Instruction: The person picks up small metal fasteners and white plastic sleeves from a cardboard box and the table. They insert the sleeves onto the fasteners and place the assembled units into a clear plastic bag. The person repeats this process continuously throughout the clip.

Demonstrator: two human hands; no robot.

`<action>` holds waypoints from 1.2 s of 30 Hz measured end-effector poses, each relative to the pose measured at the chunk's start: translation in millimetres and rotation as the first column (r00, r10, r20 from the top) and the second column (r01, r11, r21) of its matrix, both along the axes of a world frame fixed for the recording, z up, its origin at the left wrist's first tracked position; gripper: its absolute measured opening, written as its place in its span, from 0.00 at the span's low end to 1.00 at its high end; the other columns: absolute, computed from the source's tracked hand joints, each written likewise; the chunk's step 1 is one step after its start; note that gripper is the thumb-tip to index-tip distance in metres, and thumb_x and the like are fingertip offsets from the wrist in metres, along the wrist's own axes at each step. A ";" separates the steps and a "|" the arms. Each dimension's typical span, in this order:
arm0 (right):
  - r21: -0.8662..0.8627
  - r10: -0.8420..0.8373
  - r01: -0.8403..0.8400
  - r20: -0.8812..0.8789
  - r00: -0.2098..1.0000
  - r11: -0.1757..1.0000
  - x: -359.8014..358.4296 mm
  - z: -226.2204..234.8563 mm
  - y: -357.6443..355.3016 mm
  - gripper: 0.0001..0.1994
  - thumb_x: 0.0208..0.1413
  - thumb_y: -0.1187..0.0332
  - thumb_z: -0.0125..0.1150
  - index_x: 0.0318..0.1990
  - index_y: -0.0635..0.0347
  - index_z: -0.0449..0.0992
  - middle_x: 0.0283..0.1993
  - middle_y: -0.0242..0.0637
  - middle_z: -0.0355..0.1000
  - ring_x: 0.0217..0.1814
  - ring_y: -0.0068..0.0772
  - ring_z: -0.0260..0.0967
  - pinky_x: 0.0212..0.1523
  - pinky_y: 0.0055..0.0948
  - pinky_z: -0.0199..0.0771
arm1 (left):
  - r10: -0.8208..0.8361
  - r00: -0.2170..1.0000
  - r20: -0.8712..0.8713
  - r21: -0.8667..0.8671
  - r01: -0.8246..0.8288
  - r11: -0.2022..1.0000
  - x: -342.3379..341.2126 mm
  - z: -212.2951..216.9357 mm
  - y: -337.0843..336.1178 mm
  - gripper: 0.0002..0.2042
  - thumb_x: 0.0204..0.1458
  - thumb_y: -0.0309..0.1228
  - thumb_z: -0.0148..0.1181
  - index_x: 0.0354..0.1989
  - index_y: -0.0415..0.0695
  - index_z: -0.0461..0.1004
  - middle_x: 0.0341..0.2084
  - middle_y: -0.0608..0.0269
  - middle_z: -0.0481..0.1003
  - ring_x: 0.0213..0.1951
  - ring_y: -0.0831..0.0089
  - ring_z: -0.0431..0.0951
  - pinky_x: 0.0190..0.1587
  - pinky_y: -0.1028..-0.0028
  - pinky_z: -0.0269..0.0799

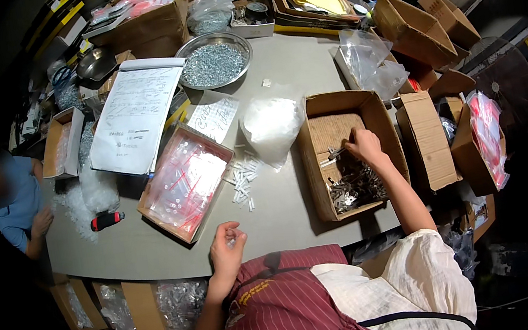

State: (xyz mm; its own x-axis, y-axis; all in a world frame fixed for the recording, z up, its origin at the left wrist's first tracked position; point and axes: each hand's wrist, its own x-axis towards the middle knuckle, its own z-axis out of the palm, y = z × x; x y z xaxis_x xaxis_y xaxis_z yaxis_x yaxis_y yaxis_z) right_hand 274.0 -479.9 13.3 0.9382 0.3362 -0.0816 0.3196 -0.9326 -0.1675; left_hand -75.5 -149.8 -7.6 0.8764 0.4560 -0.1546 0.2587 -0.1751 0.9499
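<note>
Head view: right hand [364, 145] picks metal parts [353, 187] in brown carton [374, 111].

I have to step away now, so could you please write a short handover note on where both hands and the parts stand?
Right hand: reaching into the open cardboard box, fingertips on the small metal parts piled at its near end.
Left hand: near the table edge, fingers curled; it seems to pinch something small, but that is too small to tell.
Nearby: small white pieces loose on the table, a tray of small clear bags left of them, a white bag behind.
Done: cannot be counted from here.
Left: plenty of metal parts remain in the box.
</note>
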 end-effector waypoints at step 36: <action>0.427 0.799 -0.738 0.058 0.599 0.522 -167.7 131.1 140.0 0.11 0.58 0.64 0.69 0.38 0.63 0.78 0.31 0.46 0.78 0.31 0.51 0.76 0.32 0.41 0.76 | -0.306 0.893 0.330 0.364 0.179 0.914 46.4 93.6 -41.3 0.18 0.45 0.23 0.70 0.45 0.41 0.71 0.36 0.48 0.77 0.38 0.49 0.79 0.41 0.61 0.75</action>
State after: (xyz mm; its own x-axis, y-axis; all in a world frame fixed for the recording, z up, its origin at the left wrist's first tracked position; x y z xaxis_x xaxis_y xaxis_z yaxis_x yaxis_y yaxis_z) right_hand 106.4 -339.9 144.3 0.2883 0.9494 0.1243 0.8279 -0.1819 -0.5305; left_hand -29.0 -191.0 86.0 0.9282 0.1895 0.3201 -0.1924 -0.4918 0.8492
